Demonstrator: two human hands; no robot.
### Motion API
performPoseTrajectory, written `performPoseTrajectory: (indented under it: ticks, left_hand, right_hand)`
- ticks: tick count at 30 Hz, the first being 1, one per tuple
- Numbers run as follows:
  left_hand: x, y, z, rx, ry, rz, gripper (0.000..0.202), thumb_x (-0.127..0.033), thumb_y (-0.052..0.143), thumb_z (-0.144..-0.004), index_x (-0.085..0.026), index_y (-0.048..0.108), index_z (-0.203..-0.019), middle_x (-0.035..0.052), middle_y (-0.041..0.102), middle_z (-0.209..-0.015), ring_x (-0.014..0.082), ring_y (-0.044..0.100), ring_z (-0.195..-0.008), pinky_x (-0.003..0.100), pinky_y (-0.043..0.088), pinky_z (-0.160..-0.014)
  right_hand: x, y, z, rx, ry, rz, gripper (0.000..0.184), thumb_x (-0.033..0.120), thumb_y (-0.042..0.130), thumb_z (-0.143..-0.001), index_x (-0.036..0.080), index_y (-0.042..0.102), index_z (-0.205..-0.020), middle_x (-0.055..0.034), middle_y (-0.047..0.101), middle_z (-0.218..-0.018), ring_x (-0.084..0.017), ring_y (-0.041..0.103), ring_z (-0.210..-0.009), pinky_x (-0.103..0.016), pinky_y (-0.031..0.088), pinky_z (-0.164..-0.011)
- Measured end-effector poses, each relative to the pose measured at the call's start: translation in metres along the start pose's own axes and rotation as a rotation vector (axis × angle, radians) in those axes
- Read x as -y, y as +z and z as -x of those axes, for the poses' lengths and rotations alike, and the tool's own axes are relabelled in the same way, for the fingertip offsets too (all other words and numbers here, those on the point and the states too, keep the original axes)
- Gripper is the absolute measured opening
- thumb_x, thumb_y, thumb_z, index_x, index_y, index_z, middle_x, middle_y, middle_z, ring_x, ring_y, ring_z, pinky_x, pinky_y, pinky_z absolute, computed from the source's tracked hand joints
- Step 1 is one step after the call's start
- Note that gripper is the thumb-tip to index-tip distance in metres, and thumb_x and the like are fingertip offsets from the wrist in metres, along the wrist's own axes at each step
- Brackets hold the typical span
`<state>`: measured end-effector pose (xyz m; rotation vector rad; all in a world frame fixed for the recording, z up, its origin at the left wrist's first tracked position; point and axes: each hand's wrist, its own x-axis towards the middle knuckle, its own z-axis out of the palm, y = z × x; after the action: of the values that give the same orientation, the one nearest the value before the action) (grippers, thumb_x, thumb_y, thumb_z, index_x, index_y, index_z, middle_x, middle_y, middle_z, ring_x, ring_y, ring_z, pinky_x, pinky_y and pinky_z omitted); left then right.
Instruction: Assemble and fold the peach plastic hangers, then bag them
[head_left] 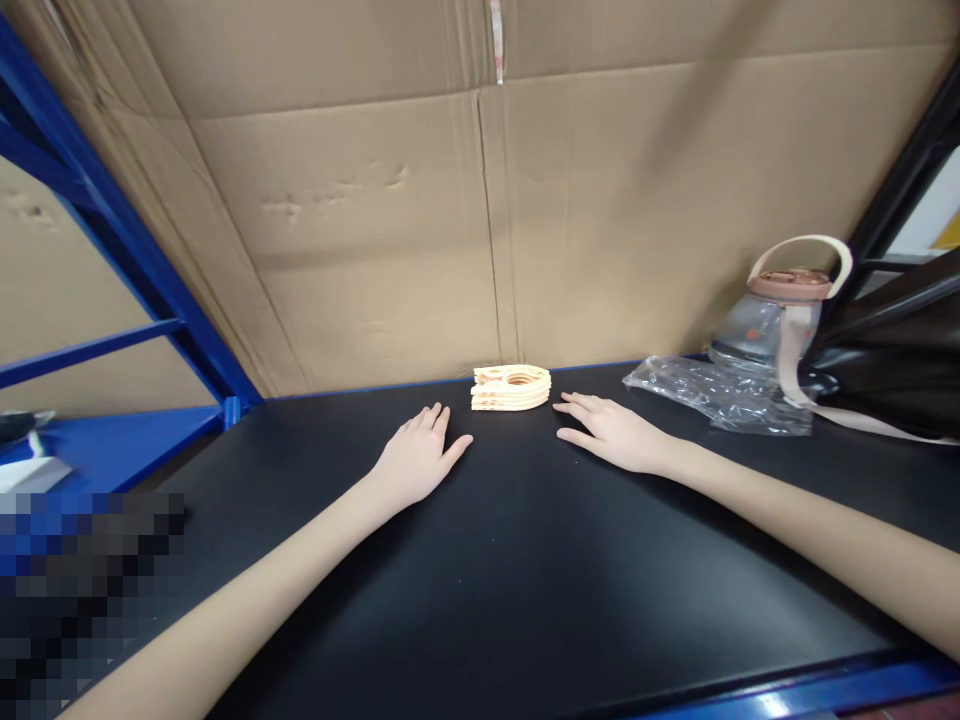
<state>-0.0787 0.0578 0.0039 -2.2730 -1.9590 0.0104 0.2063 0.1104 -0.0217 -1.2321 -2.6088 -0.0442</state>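
Near the back edge of the black tabletop (480, 560) lies a neat stack of several cream-coloured plastic clips (511, 389), which look like large clothes pegs. To its left my left hand (418, 455) rests palm down on the table, fingers stretched out and thumb apart. On the other side of the stack my right hand (609, 430) also lies flat, its fingertips pointing at the clips and a small gap away. Neither hand holds anything.
Cardboard (360, 230) walls the back. At the right stand a clear jug-like bottle (765, 325) with a pink lid and strap, crumpled clear plastic (720, 392) and a dark bag (900, 350). A blue metal frame (150, 250) rises at the left. The lower left corner is pixelated.
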Motion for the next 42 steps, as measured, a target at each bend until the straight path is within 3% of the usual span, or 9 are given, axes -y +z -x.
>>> performPoseTrajectory:
  ticks: [4, 7, 10, 14, 21, 28, 31, 34, 42]
  left_hand:
    - [-0.010, -0.021, -0.006, -0.037, -0.049, -0.043, 0.075, -0.044, 0.042, -0.091, 0.008, 0.023, -0.142, 0.0346, 0.038, -0.141, 0.0441, 0.047, -0.123, 0.051, 0.039, -0.097]
    - [-0.019, -0.044, -0.021, -0.111, 0.054, -0.060, 0.072, -0.034, 0.052, -0.089, -0.007, 0.020, -0.147, 0.0225, 0.033, -0.148, 0.0355, 0.039, -0.131, 0.041, 0.034, -0.103]
    - [-0.026, -0.057, -0.039, -0.148, 0.147, -0.059, 0.052, -0.032, 0.051, -0.091, -0.014, 0.039, -0.138, 0.0154, 0.052, -0.133, 0.0302, 0.046, -0.124, 0.036, 0.034, -0.100]
    - [-0.030, -0.050, -0.058, -0.155, 0.209, -0.035, 0.033, -0.033, 0.056, -0.089, -0.013, 0.059, -0.115, 0.0144, 0.064, -0.112, 0.0301, 0.057, -0.108, 0.037, 0.038, -0.091]
    - [-0.028, -0.039, -0.068, -0.240, 0.242, 0.104, 0.020, -0.028, 0.061, -0.086, -0.016, 0.065, -0.102, 0.0085, 0.068, -0.101, 0.0257, 0.064, -0.095, 0.031, 0.044, -0.075]
    - [-0.030, -0.071, -0.025, -0.382, 0.368, 0.126, 0.020, -0.020, 0.051, -0.092, -0.018, 0.059, -0.110, 0.0068, 0.063, -0.115, 0.0229, 0.060, -0.103, 0.030, 0.047, -0.079]
    - [-0.037, -0.078, 0.004, -0.484, 0.589, 0.021, 0.020, -0.023, 0.046, -0.095, -0.016, 0.058, -0.109, 0.0079, 0.066, -0.108, 0.0222, 0.061, -0.095, 0.032, 0.048, -0.078]
    - [-0.046, -0.074, 0.027, -0.477, 0.651, 0.004, 0.019, -0.021, 0.045, -0.095, -0.016, 0.058, -0.109, 0.0068, 0.066, -0.105, 0.0208, 0.061, -0.090, 0.032, 0.048, -0.077]
    - [-0.049, -0.053, 0.050, -0.206, 0.529, 0.113, 0.020, -0.024, 0.043, -0.096, -0.018, 0.062, -0.101, 0.0034, 0.065, -0.090, 0.0192, 0.061, -0.078, 0.032, 0.048, -0.068]
  right_hand:
    - [0.003, -0.004, 0.000, 0.022, 0.008, -0.017, 0.066, 0.055, 0.027, -0.096, 0.008, 0.046, -0.137, -0.0196, 0.040, -0.146, -0.031, 0.036, -0.136, -0.048, 0.033, -0.109]
    - [0.003, -0.005, 0.000, 0.022, 0.004, -0.012, 0.066, 0.056, 0.026, -0.096, 0.008, 0.046, -0.138, -0.0194, 0.040, -0.146, -0.031, 0.036, -0.136, -0.048, 0.032, -0.109]
    - [0.001, -0.003, 0.000, 0.019, 0.001, -0.013, 0.067, 0.057, 0.025, -0.096, 0.008, 0.046, -0.138, -0.0202, 0.040, -0.145, -0.031, 0.035, -0.136, -0.049, 0.033, -0.108]
    - [-0.001, 0.000, -0.001, -0.007, -0.009, -0.029, 0.067, 0.057, 0.027, -0.096, 0.008, 0.047, -0.137, -0.0199, 0.041, -0.145, -0.031, 0.036, -0.136, -0.049, 0.032, -0.108]
    - [-0.002, 0.003, -0.001, -0.037, -0.013, -0.070, 0.063, 0.055, 0.032, -0.095, 0.009, 0.051, -0.134, -0.0200, 0.043, -0.143, -0.033, 0.037, -0.135, -0.049, 0.032, -0.108]
    - [-0.003, -0.023, -0.002, -0.321, 0.268, -0.762, 0.067, 0.057, 0.046, -0.089, 0.017, 0.034, -0.141, -0.0162, 0.056, -0.130, -0.026, 0.052, -0.121, -0.046, 0.037, -0.104]
    - [0.006, -0.046, 0.002, -0.127, 0.034, -1.091, 0.052, 0.049, 0.054, -0.087, 0.020, 0.048, -0.130, -0.0092, 0.064, -0.118, -0.021, 0.060, -0.109, -0.039, 0.045, -0.096]
    - [0.021, -0.058, 0.010, 0.195, -0.044, -1.114, 0.033, 0.041, 0.068, -0.079, 0.016, 0.065, -0.100, -0.0038, 0.071, -0.086, -0.016, 0.066, -0.076, -0.028, 0.052, -0.067]
    - [0.036, -0.048, 0.015, 0.045, 0.090, -1.076, 0.026, 0.042, 0.061, -0.084, 0.017, 0.060, -0.090, -0.0049, 0.073, -0.077, -0.014, 0.065, -0.063, -0.019, 0.045, -0.045]
